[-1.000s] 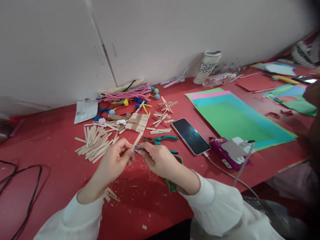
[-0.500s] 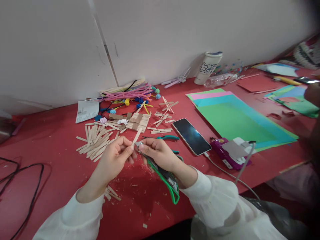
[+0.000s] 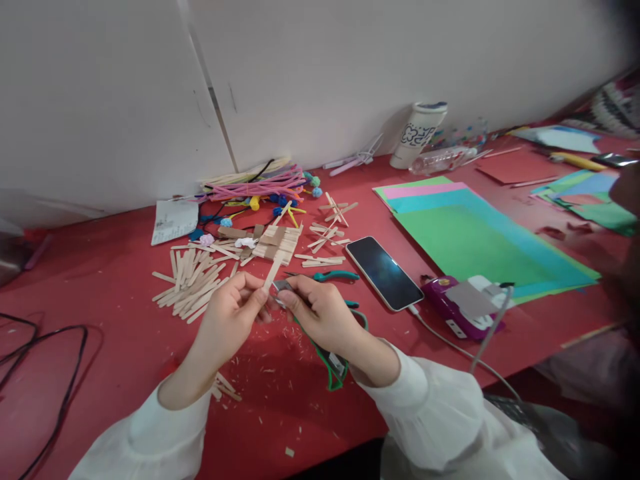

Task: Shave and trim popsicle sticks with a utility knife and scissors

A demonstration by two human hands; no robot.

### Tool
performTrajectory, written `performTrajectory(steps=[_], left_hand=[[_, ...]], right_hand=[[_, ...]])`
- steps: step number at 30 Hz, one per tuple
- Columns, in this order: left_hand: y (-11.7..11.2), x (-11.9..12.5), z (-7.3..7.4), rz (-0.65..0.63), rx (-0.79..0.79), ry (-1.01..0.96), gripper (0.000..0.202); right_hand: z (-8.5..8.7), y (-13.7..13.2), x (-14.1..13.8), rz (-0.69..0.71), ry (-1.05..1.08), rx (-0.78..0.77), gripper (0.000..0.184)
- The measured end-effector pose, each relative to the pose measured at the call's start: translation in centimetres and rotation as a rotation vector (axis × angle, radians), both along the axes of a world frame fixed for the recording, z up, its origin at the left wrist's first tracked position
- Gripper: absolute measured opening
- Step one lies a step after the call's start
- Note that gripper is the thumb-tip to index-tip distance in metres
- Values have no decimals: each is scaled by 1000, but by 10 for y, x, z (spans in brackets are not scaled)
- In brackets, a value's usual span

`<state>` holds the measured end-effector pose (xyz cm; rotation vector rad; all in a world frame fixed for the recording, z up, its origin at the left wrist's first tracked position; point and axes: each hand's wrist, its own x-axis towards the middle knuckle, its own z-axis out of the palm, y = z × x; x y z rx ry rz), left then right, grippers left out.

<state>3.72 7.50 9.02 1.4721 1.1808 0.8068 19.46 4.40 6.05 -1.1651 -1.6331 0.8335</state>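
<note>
My left hand pinches a flat wooden craft stick, its free end pointing up and away from me. Closed around a green-and-black utility knife is my right hand; the metal nose lies beside the stick, just right of my left fingertips. My right palm covers most of the knife's body. Pale shavings are scattered on the red table below both hands. A heap of loose craft sticks lies to the left, and a raft of sticks joined by crosspieces lies just beyond.
Teal-handled pliers and a charging phone lie to the right, near a purple power strip. Coloured paper is farther right. Pipe cleaners and a tumbler are by the wall. A black cable runs at left.
My right hand has turned, tilting the knife so that less of its green body shows. Its nose remains beside the stick. My left hand has hardly moved.
</note>
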Motion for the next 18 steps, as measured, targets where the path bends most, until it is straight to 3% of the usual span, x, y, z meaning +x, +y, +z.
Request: performTrajectory(steps=[10, 18], left_hand=[[-3, 2, -1, 32, 59, 104, 20], [-2, 0, -2, -17, 106, 183, 20]], right_hand=[[-3, -1, 1, -11, -69, 2, 17], [-2, -1, 6, 21, -193, -38, 18]])
